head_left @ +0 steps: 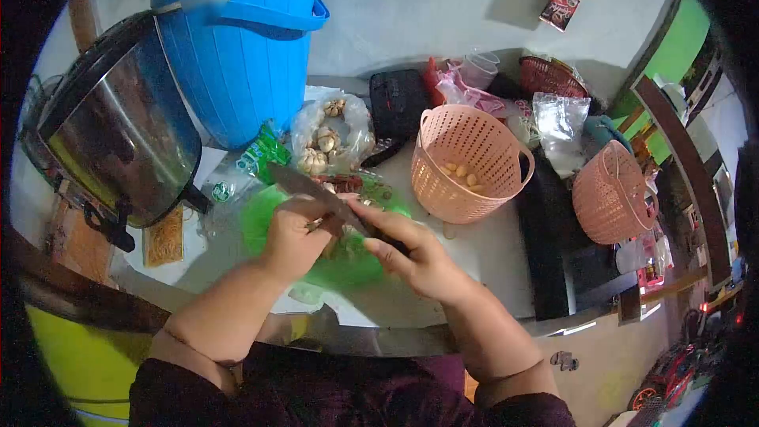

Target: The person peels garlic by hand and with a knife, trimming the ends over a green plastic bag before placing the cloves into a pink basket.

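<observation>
My right hand (415, 257) is closed round the dark handle of a knife (304, 187), its broad blade pointing up and to the left. Close beside the blade, my left hand (296, 237) has its fingers pinched together over something small that I cannot make out. Beneath both hands lies a green plastic bag or bowl (348, 269), blurred and partly covered. A clear bag of garlic bulbs (326, 141) sits just beyond my hands. To the right stands a pink perforated basket (462, 142) with several pale peeled cloves (466, 175) at its bottom.
A tall blue bucket (245, 47) and a large glossy dark container (122, 122) stand at the left. A second pink basket (605, 198) is on the right, near a silvery plastic packet (560, 130). A black pouch (397, 103) lies against the wall.
</observation>
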Tool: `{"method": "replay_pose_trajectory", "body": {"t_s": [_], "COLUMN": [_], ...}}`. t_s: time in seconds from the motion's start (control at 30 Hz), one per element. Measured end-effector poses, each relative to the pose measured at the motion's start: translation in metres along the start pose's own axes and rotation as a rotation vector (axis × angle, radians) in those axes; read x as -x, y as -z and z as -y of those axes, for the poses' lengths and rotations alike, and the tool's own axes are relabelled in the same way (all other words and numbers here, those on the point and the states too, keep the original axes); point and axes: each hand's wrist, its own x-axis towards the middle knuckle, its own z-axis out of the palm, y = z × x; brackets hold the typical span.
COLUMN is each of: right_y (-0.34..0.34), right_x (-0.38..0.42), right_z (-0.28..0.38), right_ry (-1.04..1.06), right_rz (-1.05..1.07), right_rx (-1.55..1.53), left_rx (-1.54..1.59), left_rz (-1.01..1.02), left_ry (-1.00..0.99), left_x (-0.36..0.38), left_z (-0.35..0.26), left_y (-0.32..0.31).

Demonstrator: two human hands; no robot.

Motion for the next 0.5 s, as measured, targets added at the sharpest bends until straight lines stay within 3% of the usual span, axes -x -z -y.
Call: {"method": "replay_pose_trajectory", "body": {"t_s": [0.1, 0.2, 0.5], "right_y": [0.002, 0.004, 0.007], "right_x": [0.002, 0.002, -0.002], "right_z": [0.003, -0.003, -0.009], "right_ry": [-0.208, -0.294, -0.317], "right_rz": [0.052, 0.025, -0.128], "right_rx": [-0.347, -0.521, -0.534], "left_rx": [-0.118, -0.131, -0.041], "left_rz": [0.036, 0.013, 0.045], "left_ry": [-0.193, -0.226, -0.163], "left_x": [-0.006, -0.002, -0.003], "left_z": [0.0, -0.002, -0.004], "left_y": [0.005, 0.003, 0.003]}}
